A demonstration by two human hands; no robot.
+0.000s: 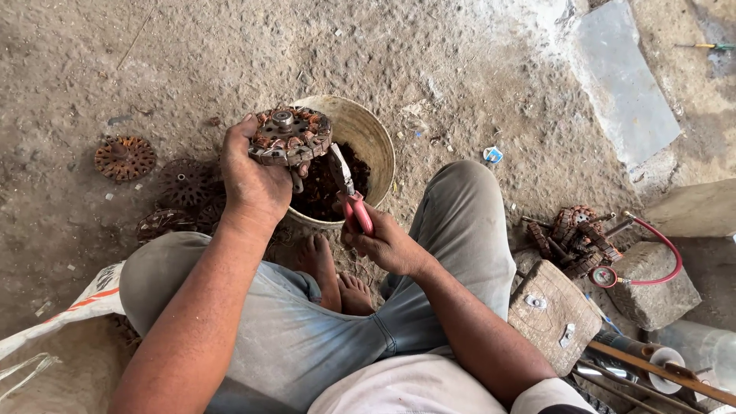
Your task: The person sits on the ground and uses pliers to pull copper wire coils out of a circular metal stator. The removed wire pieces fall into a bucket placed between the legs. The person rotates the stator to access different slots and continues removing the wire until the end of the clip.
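My left hand grips a round, rusty motor stator wound with copper coils, holding it up over a pale bucket. My right hand holds red-handled pliers, whose jaws point up toward the stator's lower edge. The bucket contains dark reddish-brown scrap. I sit cross-legged on the dirt ground, with my bare feet showing below the bucket.
Several rusty stator discs lie on the ground at left. At right sit more stator parts, a red hose with a gauge, stone blocks and a wooden block. A white sack lies lower left.
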